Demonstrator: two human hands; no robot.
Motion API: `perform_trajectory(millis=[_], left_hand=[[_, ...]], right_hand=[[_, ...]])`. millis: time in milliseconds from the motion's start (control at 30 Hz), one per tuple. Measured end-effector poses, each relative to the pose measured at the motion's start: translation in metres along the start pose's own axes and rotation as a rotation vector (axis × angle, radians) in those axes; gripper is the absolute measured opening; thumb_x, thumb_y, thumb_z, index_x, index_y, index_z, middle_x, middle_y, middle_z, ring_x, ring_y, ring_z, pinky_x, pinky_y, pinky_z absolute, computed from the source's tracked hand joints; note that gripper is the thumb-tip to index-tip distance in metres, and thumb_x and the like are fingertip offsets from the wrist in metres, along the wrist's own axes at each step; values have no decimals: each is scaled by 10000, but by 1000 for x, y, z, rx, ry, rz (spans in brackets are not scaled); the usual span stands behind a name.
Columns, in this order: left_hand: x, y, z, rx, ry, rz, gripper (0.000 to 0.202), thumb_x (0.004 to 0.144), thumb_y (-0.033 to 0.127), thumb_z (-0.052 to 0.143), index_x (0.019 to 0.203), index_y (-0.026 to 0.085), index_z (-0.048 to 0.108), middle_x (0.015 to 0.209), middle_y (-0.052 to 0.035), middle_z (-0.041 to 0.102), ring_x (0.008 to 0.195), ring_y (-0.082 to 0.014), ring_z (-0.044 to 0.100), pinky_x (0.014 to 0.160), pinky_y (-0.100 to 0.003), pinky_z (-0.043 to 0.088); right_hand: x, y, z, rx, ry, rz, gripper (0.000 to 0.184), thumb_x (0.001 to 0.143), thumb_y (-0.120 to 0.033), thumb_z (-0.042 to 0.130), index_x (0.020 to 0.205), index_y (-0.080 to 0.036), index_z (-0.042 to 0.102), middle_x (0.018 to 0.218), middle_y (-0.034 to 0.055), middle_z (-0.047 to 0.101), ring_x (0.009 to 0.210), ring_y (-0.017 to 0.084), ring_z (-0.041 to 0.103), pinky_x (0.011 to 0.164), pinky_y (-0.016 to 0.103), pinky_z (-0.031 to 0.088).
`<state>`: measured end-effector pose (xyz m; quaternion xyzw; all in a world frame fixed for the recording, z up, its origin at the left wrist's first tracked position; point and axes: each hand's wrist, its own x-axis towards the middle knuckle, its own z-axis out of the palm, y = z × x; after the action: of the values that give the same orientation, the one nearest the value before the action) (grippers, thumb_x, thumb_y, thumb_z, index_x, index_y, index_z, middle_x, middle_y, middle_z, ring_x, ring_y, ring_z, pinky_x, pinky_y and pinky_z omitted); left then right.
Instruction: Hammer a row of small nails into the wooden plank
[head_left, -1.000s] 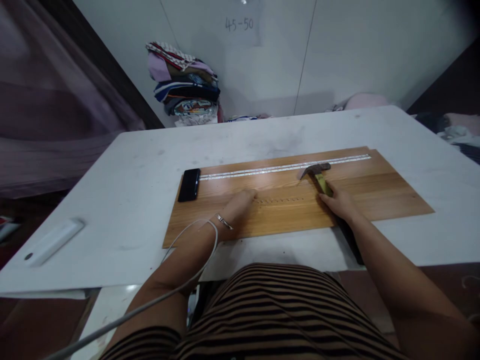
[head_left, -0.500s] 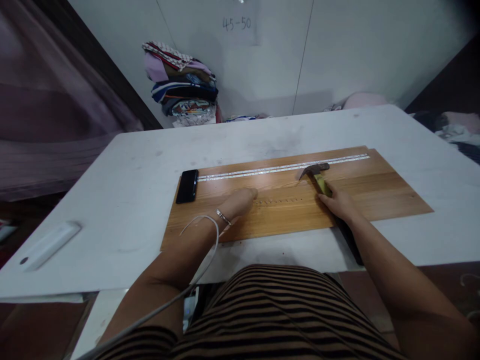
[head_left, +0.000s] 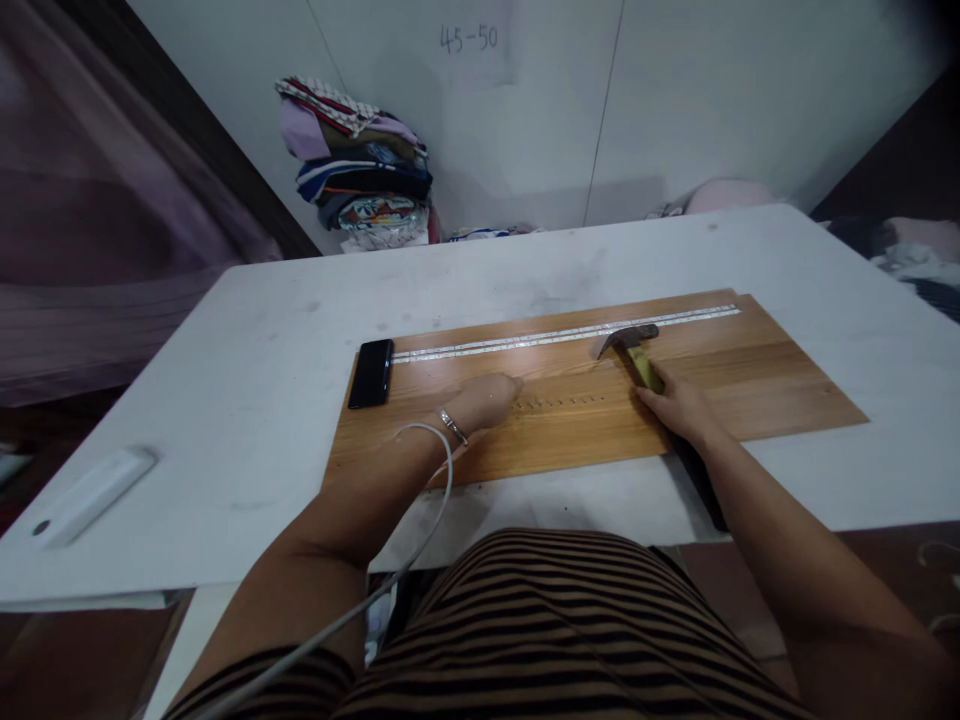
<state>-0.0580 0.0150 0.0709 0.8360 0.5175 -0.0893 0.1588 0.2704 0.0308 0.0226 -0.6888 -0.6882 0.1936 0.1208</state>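
A long wooden board (head_left: 750, 385) lies across the white table (head_left: 247, 400). My left hand (head_left: 487, 400) rests on the board with its fingers drawn together at the left end of a row of small nails (head_left: 562, 402); whether it pinches one I cannot make out. My right hand (head_left: 675, 408) is closed round the yellow handle of a hammer (head_left: 637, 350), whose metal head lies on the board beside a pale measuring strip (head_left: 525, 341).
A black phone (head_left: 370, 372) lies on the board's left end. A white bar-shaped object (head_left: 90, 492) sits near the table's left edge. Folded clothes (head_left: 360, 180) are stacked against the far wall. A white cable (head_left: 420, 530) loops over my left wrist.
My left hand has crept slightly right along the board toward the nail row. The hammer and my right hand have stayed put.
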Motion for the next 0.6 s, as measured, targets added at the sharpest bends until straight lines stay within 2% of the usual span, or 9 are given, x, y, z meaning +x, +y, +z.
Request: perform_trajectory(millis=[300, 467, 600], left_hand=[[-3, 2, 6, -46, 49, 4, 246, 795, 62, 436, 928, 136, 628, 898, -115, 699, 824, -210, 639, 781, -315, 486], [-4, 3, 14, -42, 64, -7, 246, 819, 49, 416, 935, 128, 618, 933, -136, 693, 839, -228, 642, 756, -320, 481], [-1, 8, 16, -10, 74, 38, 230, 859, 69, 402, 939, 114, 613, 940, -152, 692, 852, -228, 645, 776, -319, 480]], right_hand=[[2, 4, 3, 3, 12, -1, 639, 831, -457, 523, 1419, -218, 452, 1190, 113, 663, 1078, 307, 616, 879, 390, 484], [4, 4, 4, 5, 26, -23, 646, 832, -447, 529, 1422, -194, 452, 1251, 130, 632, 1122, 314, 602, 913, 403, 477], [2, 1, 2, 0, 18, -16, 647, 838, -436, 521, 1428, -182, 446, 1268, 137, 620, 1144, 312, 594, 929, 405, 473]])
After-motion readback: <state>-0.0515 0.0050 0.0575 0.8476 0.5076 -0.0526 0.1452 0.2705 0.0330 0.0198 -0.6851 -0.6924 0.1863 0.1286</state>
